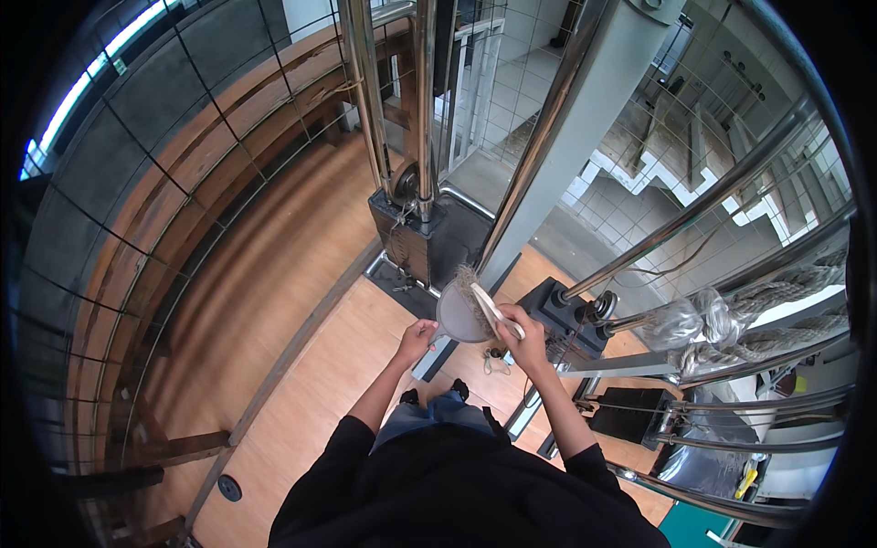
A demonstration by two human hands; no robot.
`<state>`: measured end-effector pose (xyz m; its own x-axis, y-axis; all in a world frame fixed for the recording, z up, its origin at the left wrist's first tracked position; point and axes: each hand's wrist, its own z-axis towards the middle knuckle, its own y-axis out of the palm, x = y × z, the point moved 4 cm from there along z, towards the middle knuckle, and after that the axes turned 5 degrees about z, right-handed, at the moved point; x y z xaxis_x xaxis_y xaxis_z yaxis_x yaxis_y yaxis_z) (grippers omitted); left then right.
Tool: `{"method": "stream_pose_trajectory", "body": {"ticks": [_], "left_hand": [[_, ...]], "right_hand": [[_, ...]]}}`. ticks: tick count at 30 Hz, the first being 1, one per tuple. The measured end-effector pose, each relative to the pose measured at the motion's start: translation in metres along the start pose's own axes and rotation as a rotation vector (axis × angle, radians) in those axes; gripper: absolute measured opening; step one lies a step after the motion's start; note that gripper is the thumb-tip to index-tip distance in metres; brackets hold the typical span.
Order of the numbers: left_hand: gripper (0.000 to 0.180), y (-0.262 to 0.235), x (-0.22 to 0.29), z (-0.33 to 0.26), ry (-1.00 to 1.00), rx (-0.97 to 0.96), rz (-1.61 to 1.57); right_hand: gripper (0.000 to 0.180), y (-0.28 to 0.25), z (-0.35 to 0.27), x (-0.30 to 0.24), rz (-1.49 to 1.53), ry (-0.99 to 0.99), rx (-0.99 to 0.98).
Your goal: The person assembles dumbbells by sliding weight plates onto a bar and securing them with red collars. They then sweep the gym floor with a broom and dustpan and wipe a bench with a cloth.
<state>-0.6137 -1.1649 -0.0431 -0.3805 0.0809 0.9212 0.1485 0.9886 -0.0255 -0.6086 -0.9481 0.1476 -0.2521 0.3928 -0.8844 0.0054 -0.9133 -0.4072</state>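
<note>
My left hand (417, 341) is closed around the edge or handle of a pale grey dustpan (459, 318), held out in front of my body. In my right hand (523, 340) is a hand brush with a light-coloured handle (496, 315). Its frayed, brownish bristles (468, 278) lie over the right side of the pan and reach past its far rim. Both hands are above the wooden floor, close to the foot of a gym machine's weight stack (406, 242). Whether any dust lies in the pan is too small to tell.
Chrome guide rods (425, 110) and a grey upright beam (571, 137) rise just ahead. A second weight stack (562, 315) stands right of my right hand. Thick rope (776, 306) hangs at the right. A black weight plate (229, 489) lies on the floor at lower left.
</note>
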Motion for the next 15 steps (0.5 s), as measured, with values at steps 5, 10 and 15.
{"method": "stream_pose_trajectory", "body": {"ticks": [5,10,15], "left_hand": [[0.023,-0.023,-0.005,-0.024,-0.099,0.054,-0.035],[0.022,-0.072,-0.034,-0.048,-0.134,0.178,-0.073],[0.022,-0.110,-0.032,-0.044,-0.167,0.236,-0.095]], "right_hand": [[0.011,-0.009,0.007,0.022,0.154,0.129,0.243],[0.020,0.025,0.039,0.038,0.495,0.278,0.259],[0.017,0.057,0.109,0.058,0.186,0.197,0.257]]}}
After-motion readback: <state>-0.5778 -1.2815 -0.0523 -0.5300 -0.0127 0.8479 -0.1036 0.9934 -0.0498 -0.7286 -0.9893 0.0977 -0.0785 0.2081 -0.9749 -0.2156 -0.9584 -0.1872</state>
